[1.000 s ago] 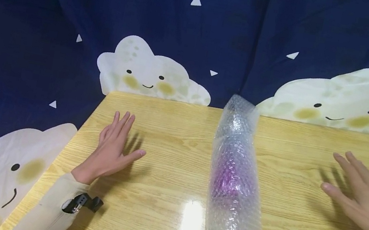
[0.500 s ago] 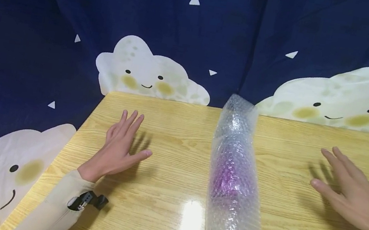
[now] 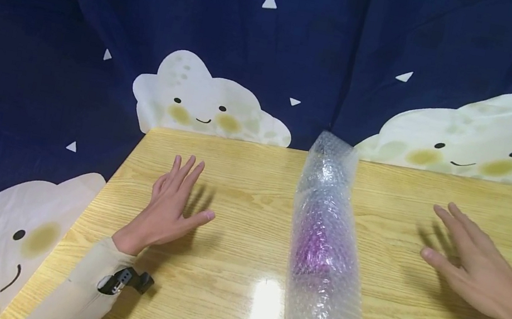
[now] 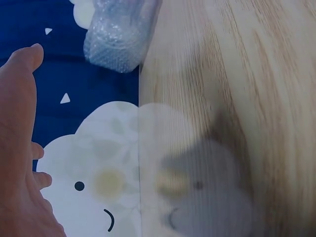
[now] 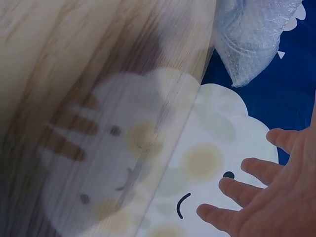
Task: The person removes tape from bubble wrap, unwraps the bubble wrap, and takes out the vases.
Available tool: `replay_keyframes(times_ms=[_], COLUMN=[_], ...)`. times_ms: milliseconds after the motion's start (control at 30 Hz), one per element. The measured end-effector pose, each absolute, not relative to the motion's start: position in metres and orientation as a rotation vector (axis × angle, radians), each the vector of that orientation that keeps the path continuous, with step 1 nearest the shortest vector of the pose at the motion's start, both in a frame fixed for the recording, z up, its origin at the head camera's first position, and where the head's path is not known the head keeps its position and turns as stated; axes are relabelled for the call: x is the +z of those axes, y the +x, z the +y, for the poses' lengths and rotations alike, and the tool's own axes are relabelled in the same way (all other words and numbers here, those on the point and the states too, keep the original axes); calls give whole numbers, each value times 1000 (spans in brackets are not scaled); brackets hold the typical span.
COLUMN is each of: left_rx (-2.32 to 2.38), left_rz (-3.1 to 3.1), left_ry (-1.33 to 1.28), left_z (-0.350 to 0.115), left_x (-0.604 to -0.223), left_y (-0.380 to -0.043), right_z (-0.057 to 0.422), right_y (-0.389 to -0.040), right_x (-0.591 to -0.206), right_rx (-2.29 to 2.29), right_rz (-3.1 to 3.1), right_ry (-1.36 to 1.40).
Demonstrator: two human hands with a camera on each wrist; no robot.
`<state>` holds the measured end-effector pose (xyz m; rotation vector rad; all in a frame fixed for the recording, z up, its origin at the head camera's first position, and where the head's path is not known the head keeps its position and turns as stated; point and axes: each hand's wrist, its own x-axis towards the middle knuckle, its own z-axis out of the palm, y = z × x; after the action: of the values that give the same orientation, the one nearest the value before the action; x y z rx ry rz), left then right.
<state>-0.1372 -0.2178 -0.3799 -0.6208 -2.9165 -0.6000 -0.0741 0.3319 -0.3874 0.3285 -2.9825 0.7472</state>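
Observation:
A long bundle of bubble wrap (image 3: 326, 239) lies lengthwise on the wooden table, with something purple showing through its middle. What is inside is blurred by the wrap. To its left, my left hand (image 3: 166, 212) hovers over the table, fingers spread and thumb toward the bundle. My right hand (image 3: 476, 270) is on the other side, fingers extended and thumb pointing inward. Both hands hold nothing and are apart from the bundle. The left wrist view shows the bundle's far end (image 4: 118, 37) past the thumb; the right wrist view shows it too (image 5: 252, 44), beyond the fingers.
The light wooden table (image 3: 230, 194) reflects a bright strip of light near the front. Behind it hangs a dark blue curtain (image 3: 237, 26) printed with smiling clouds and white triangles. The bundle's far end reaches the table's back edge. Dark straps with small devices (image 3: 126, 280) sit on the sleeved wrists.
Both hands have moved inward toward the bubble-wrapped bundle, the left one rightward and the right one leftward. The bundle has stayed in place.

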Motion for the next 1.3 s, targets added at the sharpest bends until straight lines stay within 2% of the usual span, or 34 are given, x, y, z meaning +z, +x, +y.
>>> replay_keyframes(times_ms=[1300], left_rx=[-801], left_rz=[-2870], left_ry=[-681], left_z=[-175], left_x=[-385], left_y=[-146], right_z=[308], right_y=[-83], right_x=[-383], right_rx=[905], right_rz=[-2919], right_ry=[372])
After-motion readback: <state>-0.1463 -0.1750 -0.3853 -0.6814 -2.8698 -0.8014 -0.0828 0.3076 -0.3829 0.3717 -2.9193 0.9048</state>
